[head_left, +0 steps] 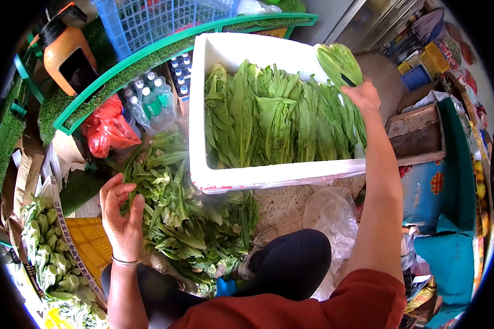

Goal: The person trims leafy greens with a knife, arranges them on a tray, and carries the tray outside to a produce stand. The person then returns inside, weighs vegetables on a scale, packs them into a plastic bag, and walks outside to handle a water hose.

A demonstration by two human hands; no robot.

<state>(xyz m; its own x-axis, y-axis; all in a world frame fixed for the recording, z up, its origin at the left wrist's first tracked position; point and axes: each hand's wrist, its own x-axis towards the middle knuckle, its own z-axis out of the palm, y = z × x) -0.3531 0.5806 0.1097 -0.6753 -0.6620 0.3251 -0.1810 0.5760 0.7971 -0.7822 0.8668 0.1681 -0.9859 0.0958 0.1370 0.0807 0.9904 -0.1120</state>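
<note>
Place: a greengrocer's shop or market stall, judging by the produce all round. Beside the right hand (363,97): white foam box (280,176), packed with a row of leafy greens (274,123). Beyond the left hand (122,216): display stand with green rail (100,79) and artificial turf (50,116); blue crate (145,33); bottled drinks (151,104). Left of the left hand: thick-stemmed vegetables (52,241), stacked. Right of it: loose leaves (173,227), heaped low down. Well right of the right hand: round yellow produce (479,181).

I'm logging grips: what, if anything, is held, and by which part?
The right hand holds a leafy green bunch, apparently by its near end; a dark item there is unclear. The left hand looks empty.
</note>
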